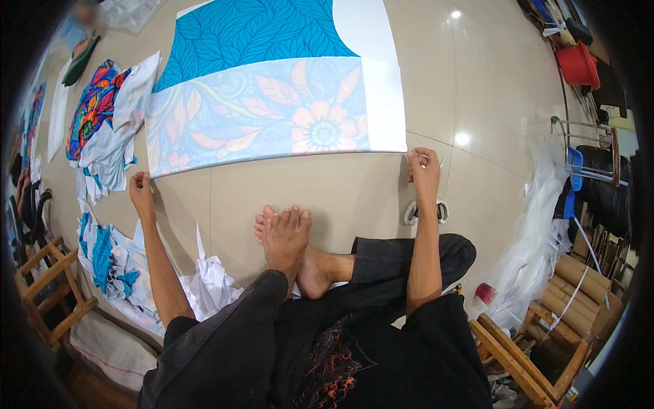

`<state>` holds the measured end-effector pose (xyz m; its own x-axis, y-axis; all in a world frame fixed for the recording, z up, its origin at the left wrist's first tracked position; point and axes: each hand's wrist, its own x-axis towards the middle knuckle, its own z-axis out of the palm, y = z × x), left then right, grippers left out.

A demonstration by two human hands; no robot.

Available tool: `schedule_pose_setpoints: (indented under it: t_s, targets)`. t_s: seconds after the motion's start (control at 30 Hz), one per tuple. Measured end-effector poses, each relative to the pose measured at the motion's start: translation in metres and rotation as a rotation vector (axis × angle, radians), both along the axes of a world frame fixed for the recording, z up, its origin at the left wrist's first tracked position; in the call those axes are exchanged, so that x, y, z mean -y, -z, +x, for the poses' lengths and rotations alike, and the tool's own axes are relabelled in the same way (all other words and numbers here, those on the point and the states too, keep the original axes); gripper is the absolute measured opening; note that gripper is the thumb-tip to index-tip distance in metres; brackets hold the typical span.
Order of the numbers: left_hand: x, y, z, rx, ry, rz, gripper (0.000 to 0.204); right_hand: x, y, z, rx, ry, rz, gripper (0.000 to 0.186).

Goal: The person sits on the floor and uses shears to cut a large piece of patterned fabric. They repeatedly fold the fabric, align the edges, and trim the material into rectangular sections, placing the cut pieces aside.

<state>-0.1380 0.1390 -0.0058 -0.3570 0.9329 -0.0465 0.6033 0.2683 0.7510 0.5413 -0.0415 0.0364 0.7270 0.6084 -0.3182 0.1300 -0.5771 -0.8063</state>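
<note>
A wide piece of printed fabric (266,34) lies on the floor in front of me, teal with a leaf pattern. Its near part is a pale layer (255,109) with faded flowers and a white right border. My left hand (142,194) pinches the near left corner of this layer. At the near right corner, my right hand (424,174) has its fingers closed on the edge. The near edge runs almost straight between both hands. Under my right wrist lies a pair of scissors (411,213) with pale and dark handles, partly hidden by the forearm.
Bright printed scraps (99,102) and teal-and-white scraps (112,262) lie at the left, beside a wooden frame (54,286). Crumpled white material (211,283) is by my leg. Clear plastic sheeting (528,238), cardboard rolls (575,290) and a red basin (578,65) line the right.
</note>
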Motion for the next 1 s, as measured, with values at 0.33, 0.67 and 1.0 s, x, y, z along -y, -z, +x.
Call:
schedule_pose_setpoints:
  t_s: [0.33,0.67,1.0]
  targets:
    - [0.069,-0.053,0.234,-0.125,0.421,0.300,0.057,0.130,-0.028,-0.034,0.662,-0.236,-0.263,0.062]
    - [0.164,-0.072,0.377,-0.371,1.321,0.107,0.093,0.129,-0.031,-0.035,0.692,-0.167,-0.353,0.071]
    - [0.144,-0.047,0.404,-0.529,1.136,0.218,0.096,0.120,-0.036,-0.027,0.064,-0.097,-0.048,0.080]
